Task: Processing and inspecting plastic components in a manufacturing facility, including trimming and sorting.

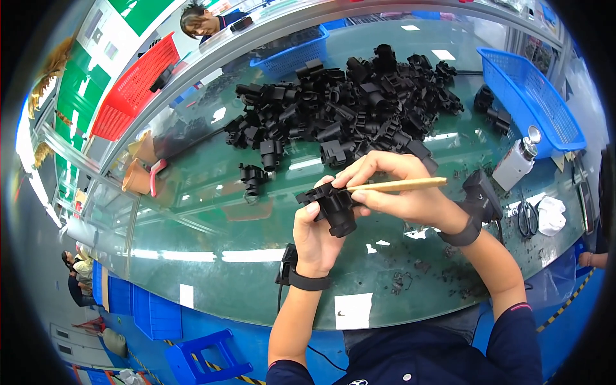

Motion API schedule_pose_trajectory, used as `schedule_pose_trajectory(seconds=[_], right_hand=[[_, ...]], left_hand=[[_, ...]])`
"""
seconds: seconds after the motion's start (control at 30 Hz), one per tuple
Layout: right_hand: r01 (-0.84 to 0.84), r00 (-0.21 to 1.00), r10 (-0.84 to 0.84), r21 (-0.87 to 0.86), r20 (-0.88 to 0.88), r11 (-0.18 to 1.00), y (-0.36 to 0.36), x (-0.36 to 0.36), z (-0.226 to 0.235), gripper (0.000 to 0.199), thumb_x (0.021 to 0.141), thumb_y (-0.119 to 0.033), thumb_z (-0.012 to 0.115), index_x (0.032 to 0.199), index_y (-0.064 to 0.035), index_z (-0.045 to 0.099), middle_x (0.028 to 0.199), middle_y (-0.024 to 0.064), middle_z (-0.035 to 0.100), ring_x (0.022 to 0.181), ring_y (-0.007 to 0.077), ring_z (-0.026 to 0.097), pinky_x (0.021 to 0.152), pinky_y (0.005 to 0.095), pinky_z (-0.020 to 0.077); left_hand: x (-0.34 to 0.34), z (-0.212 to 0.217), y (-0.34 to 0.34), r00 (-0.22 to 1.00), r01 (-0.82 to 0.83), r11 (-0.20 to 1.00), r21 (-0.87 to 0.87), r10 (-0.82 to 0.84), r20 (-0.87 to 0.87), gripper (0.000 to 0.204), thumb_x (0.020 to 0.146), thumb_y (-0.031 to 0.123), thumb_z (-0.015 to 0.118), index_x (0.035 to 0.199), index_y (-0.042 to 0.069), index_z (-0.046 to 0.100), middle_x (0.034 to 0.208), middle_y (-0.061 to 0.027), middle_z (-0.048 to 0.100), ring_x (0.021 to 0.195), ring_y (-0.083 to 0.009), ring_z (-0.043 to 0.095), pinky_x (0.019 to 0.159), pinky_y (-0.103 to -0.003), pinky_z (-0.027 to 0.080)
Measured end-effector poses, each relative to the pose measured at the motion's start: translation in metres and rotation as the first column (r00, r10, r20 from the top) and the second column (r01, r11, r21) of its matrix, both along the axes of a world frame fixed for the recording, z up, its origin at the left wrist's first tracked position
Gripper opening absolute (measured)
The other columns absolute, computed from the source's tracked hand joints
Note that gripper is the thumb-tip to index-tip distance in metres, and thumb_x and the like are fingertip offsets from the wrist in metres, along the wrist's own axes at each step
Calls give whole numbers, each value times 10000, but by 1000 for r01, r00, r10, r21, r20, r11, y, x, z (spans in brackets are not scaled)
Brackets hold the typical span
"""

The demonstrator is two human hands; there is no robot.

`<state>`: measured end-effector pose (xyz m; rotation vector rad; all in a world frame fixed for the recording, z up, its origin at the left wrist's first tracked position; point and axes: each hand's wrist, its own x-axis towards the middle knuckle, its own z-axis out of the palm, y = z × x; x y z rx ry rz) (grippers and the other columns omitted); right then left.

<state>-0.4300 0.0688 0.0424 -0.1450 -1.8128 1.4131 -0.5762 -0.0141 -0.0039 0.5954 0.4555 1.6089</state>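
Observation:
My left hand (314,234) grips a black molded plastic part (336,210) with a round, tube-like end pointing down toward me. In my right hand (401,183) is a slim light-brown stick (410,184), perhaps a knife handle; its tip is at the part and hidden by my fingers. The fingertips of my right hand lie close against the part's upper right side. Beyond both hands spreads a large heap of similar black plastic parts (359,102). One loose part (253,179) lies to the left of my hands.
Blue baskets stand at the right (532,96) and at the back (292,58) of the green table (205,276). A white bottle with a metal top (515,162), a coiled cable (527,219) and crumpled white tissue (551,215) lie at right. Black scraps (455,282) dot the near right.

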Motion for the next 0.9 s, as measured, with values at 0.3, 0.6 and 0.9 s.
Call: schedule_pose_trajectory(seconds=[0.3, 0.6, 0.9], right_hand=[[17, 1000, -20, 206, 9, 978, 7, 2, 2, 88, 723, 35, 607, 796, 9, 567, 926, 137, 634, 911, 229, 602, 818, 345, 476], [-48, 992, 32, -137, -122, 989, 0, 6, 9, 76, 792, -25, 589, 840, 24, 558, 903, 115, 630, 799, 130, 602, 702, 259, 494], [99, 973, -161, -333, -163, 938, 5, -1, 5, 102, 828, -74, 575, 866, 17, 548, 843, 89, 604, 842, 139, 606, 745, 252, 493]], left_hand=[[6, 12, -3, 971, -140, 989, 56, 148, -186, 614, 661, 292, 620, 1193, 75, 402, 1128, -87, 474, 1036, -220, 488, 911, -354, 400], [5, 17, -2, 949, -107, 982, 156, 148, -279, 722, 660, 252, 657, 1251, 79, 282, 1265, -161, 375, 1014, -312, 510, 810, -406, 473], [3, 9, -7, 821, -267, 929, 257, 359, -444, 772, 652, 85, 653, 1292, 109, 221, 1260, -112, 376, 1101, -208, 438, 920, -318, 369]])
